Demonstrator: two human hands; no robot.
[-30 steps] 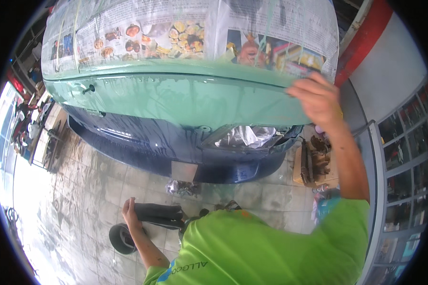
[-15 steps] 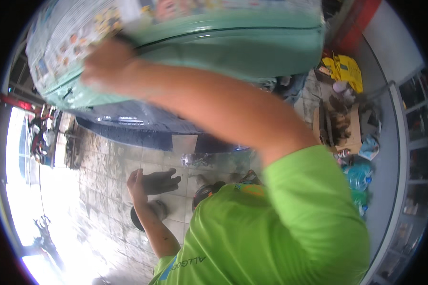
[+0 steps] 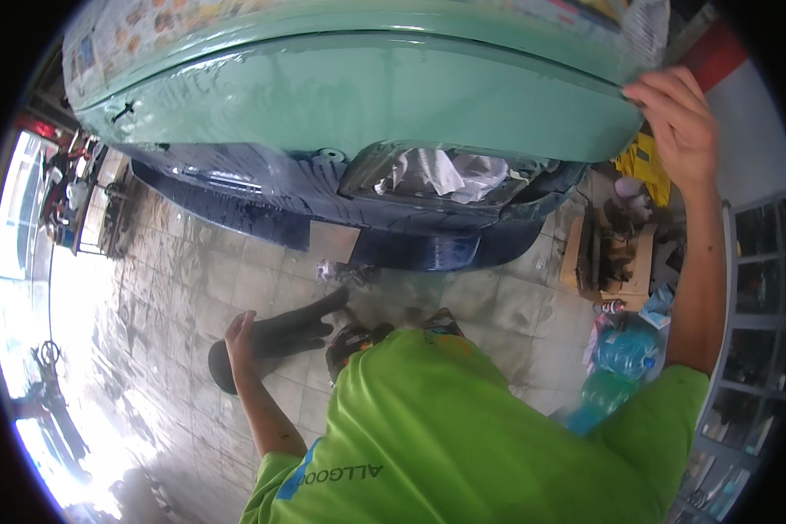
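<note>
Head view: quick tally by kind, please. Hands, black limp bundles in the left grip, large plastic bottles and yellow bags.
Hands: 2, left hand and right hand
Black bundle: 1
Large bottles: 2, blue bottle and green bottle
Yellow bag: 1
Total: 6

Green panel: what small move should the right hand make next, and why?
Probably slide the right hand leftward along the dark seam: its fingertips are at the right end of the green panel, and the seam runs left from there.
</note>
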